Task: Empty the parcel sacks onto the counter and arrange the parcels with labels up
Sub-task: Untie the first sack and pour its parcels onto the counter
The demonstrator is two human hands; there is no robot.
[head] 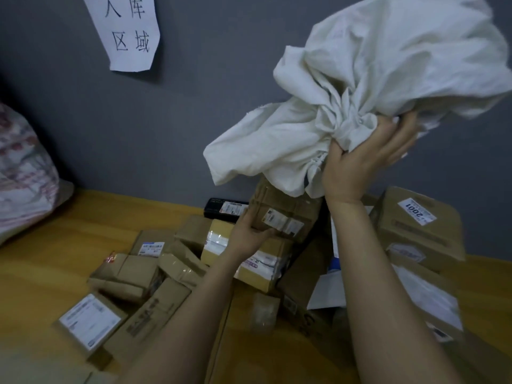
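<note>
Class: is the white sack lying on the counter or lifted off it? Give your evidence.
Lifted off. The right hand grips the white sack by bunched cloth, above the parcels.

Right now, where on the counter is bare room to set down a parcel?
The counter is bare at left, between the patterned sack and the cardboard parcels, back to the grey wall. A strip shows right of the box labelled 2001. The middle, under the white sack, is crowded.

This looks like a parcel depot's receiving room. A handwritten paper sign (124, 29) reading 入库区域 is stuck on the grey wall (194, 106). Below the sign, a wooden bench (55, 245) carries a heap of label-bearing cardboard parcels (133, 270). A white sack (388, 65) is right of the sign, and a stuffed printed sack (22, 176) lies lower left.
</note>
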